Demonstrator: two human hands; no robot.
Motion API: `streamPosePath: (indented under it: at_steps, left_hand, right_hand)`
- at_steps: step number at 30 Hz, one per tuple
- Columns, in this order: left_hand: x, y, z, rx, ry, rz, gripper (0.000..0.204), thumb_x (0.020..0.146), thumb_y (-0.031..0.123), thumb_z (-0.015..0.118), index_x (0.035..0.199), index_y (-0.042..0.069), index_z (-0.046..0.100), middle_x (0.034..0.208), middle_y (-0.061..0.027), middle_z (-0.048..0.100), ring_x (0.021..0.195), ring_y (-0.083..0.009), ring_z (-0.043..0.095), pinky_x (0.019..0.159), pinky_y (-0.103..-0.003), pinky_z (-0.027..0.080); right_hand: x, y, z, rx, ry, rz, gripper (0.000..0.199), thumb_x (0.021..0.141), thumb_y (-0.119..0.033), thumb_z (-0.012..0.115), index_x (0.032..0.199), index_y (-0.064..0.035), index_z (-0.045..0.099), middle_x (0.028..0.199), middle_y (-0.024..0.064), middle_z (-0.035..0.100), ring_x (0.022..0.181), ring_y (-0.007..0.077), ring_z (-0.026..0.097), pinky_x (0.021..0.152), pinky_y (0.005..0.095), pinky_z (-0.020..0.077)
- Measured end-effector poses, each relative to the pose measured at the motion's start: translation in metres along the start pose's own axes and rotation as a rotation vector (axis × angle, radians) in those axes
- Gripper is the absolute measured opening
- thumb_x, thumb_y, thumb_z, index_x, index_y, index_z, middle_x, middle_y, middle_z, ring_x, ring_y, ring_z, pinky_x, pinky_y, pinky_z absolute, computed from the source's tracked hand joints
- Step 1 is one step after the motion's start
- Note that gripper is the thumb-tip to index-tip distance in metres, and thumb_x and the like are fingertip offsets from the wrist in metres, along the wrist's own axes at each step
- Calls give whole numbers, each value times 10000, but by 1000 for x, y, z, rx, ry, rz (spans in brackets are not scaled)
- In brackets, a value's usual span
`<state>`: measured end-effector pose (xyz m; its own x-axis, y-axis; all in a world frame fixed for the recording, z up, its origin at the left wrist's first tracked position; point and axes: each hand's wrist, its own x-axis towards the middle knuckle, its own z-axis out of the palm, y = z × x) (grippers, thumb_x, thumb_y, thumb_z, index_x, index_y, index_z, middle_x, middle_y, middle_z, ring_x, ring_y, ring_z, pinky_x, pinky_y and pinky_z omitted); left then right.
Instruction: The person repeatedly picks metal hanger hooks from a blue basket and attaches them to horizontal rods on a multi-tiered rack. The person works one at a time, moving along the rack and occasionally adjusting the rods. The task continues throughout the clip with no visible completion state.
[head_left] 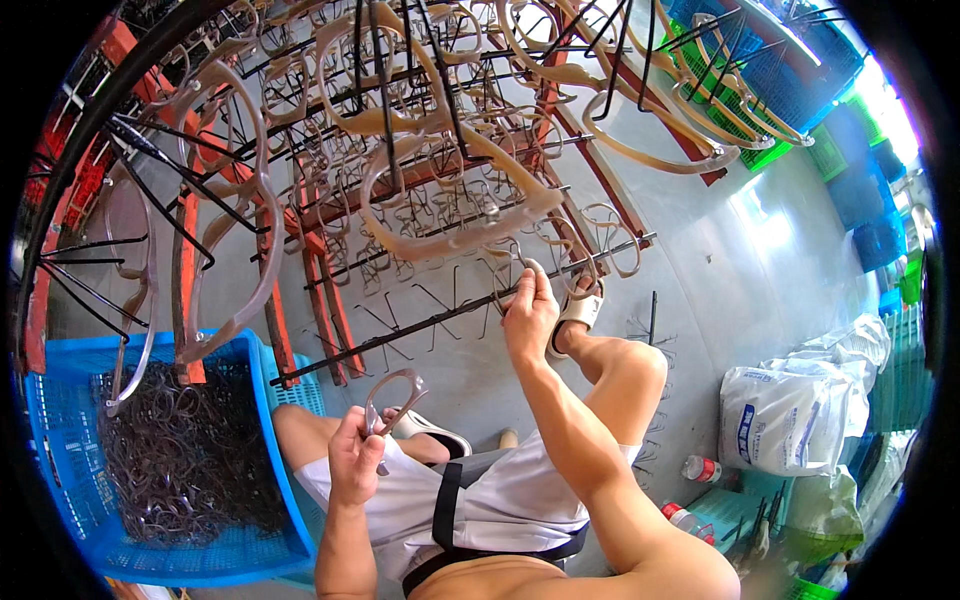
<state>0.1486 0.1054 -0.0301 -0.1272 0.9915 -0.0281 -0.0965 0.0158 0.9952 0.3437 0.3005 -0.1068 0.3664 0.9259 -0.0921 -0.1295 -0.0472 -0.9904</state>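
Observation:
My left hand point(357, 455) is closed around a translucent brownish eyeglass frame point(411, 401), held above my lap with one rim pointing up. My right arm reaches forward, and the fingers of my right hand point(530, 312) pinch another eyeglass frame point(537, 267) at the nearest black bar point(440, 318). Bent wire hooks stick out along this bar; those on its left part are bare, while frames hang toward its right end. My fingers partly hide the right hand's frame. Large in the foreground, more eyeglass frames point(470, 235) hang on black wires.
A blue plastic basket point(262, 420) at the left holds a heap of dark frames point(190, 460). Red rack posts point(187, 290) carry many hung frames behind the bar. White sacks point(790, 415), plastic bottles point(702, 468) and a loose hooked bar point(654, 320) lie at the right.

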Motion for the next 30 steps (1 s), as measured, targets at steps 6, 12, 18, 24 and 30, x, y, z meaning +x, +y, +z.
streamPosePath:
  at_steps: [6,12,18,24,30]
  left_hand:
    - [-1,-5,0,6,22,8,389,872,392,607,862,22,488,796,14,430,682,-52,365,665,-198,325]
    - [-1,-11,-4,-24,25,-90,350,874,359,590,933,28,492,827,-3,477,701,-54,414,644,-189,352]
    - [-1,-16,-3,-82,74,-146,236,872,204,560,1005,13,516,787,0,514,635,-41,411,561,-175,324]
    - [4,-6,4,-59,69,-199,166,888,105,576,984,-28,550,822,-1,560,754,-55,501,689,-189,408]
    - [22,-19,49,-138,257,-39,116,885,95,582,958,12,546,850,0,566,776,-71,516,708,-210,419]
  right_hand:
    - [0,-1,-3,81,-78,74,253,958,-215,474,1113,-46,581,547,-32,463,434,43,426,388,212,345]
    - [-9,7,-9,-143,-199,-92,287,956,-247,480,1166,-74,573,522,-24,465,423,45,419,374,207,342]
    - [1,0,-16,-320,-160,-258,258,945,-209,496,1138,-62,583,508,39,500,434,96,494,419,266,396]
    - [10,-5,-29,-505,-113,-392,312,921,-208,520,1174,-27,539,797,136,567,709,229,567,642,335,451]
    - [-103,-51,-32,-353,-666,-525,363,892,-124,538,1219,7,453,979,169,519,830,249,551,715,338,457]
